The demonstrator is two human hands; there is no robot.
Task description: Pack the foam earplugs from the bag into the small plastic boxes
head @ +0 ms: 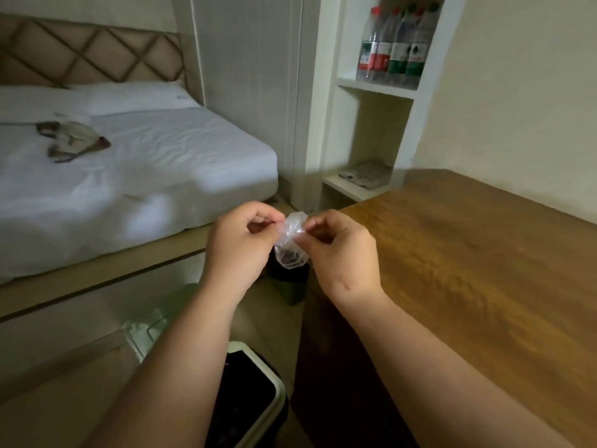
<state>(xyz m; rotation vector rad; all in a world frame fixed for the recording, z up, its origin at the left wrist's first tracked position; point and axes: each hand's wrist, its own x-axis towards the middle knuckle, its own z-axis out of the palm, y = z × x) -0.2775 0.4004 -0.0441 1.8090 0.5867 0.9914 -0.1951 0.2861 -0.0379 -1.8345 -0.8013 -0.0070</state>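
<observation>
Bedroom with white-sheeted bed (135, 156) far left, bare wooden counter (468, 253) on the right, shelf niche with water bottles (397, 43) at the far wall. Small clear plastic bag (290, 240) held in mid-air between both hands, above the floor gap beside the counter's near edge. Left hand (239, 250) pinching the bag's crumpled top from the left; right hand (339, 250) pinching it from the right, each grip clenched on the film. Dark contents at the bag's bottom, too blurred to name. No small plastic boxes visible anywhere. Judged barely begun: bag apparently being worked open, nothing packed yet.
</observation>
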